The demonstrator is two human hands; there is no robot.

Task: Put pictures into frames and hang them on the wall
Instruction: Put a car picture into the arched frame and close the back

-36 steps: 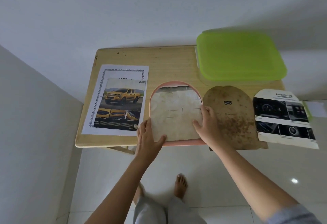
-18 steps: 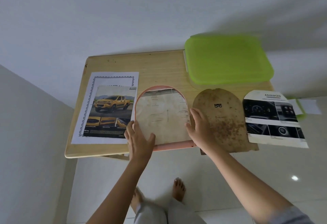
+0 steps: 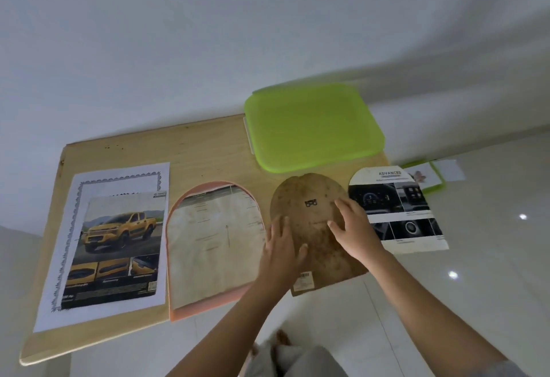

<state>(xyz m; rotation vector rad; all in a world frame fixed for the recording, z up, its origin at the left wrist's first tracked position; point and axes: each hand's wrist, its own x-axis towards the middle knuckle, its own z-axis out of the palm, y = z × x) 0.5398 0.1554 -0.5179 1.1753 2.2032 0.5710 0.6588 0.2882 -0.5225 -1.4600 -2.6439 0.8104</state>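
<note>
Brown backing board (image 3: 312, 227) under both flat, spread hands (image 3: 279, 253) (image 3: 355, 230); cut-out (image 3: 395, 207) reads "ADVANCED".

Pale wooden surface (image 3: 205, 150) standing against plain white wall (image 3: 208, 34), far edge touching it. Second white wall (image 3: 15, 257) closing in at left, just beside surface. Glossy white tiled floor (image 3: 491, 287) spreading out at right and below, catching small bright spots of light (image 3: 523, 216). Soft shadow lying across wall at upper right. Room looking dim, evenly lit.
</note>
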